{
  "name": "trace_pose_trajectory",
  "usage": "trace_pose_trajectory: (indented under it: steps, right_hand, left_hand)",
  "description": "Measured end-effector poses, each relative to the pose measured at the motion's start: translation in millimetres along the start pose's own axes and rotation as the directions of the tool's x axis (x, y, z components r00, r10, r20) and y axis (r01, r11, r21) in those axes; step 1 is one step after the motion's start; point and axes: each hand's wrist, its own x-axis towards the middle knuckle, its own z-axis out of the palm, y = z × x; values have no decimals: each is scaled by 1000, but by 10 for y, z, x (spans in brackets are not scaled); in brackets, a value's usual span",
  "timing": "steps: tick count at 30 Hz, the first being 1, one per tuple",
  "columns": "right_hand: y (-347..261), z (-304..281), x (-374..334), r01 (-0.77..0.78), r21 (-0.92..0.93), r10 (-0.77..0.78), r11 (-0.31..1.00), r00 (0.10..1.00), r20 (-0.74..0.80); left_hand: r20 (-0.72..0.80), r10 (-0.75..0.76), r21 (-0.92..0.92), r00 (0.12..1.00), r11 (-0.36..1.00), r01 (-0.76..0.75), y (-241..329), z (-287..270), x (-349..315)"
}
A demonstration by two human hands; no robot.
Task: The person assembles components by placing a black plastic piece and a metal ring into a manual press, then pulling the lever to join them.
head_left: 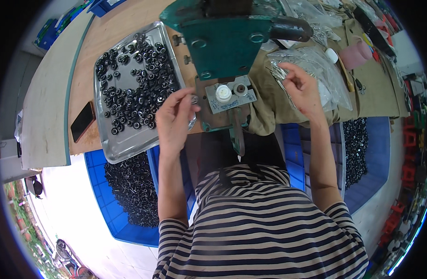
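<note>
My left hand (174, 123) is closed at the fingertips on a small round black-and-silver part (194, 99), just left of the press plate. On the metal plate (216, 106) sit a white round holder (223, 93) and a smaller grey ring-shaped fitting (240, 89). The green press (227, 51) stands above them. To the right, my right hand (303, 90) is curled, thumb and index finger drawn together, over thin metal pins (275, 74) beside a clear plastic bag (311, 63). Whether a pin is between those fingers I cannot make out.
A metal tray (130, 151) of black round parts lies to the left, beside a phone (83, 122). Blue bins (99, 186) with dark small parts stand below the table on both sides. A pink cup (356, 54) stands at the far right. A lever (237, 135) juts toward me.
</note>
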Motion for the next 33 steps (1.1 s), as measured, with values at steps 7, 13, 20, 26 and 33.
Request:
trace_pose_trajectory:
  steps: [7,13,20,26,33]
  right_hand:
    - [-288,247,-43,48,146,-72,988,984,163]
    - [-364,522,15,100,251,-137,963,982,132]
    - [-413,779,68,124,386,-192,914,971,141]
    - [-453,781,77,271,135,-290,953,945,150]
    - [-504,794,40,434,-52,-425,899,896,130]
  left_hand:
    - [60,113,327,992,937,-126,64,479,59]
    - [140,263,549,955,782,-296,149,461,56]
    - [152,35,365,988,927,-89,45,394,34]
    - [121,-23,275,992,961,-11,-4,386,35]
    - [162,237,442,958,850,-285,113,431,104]
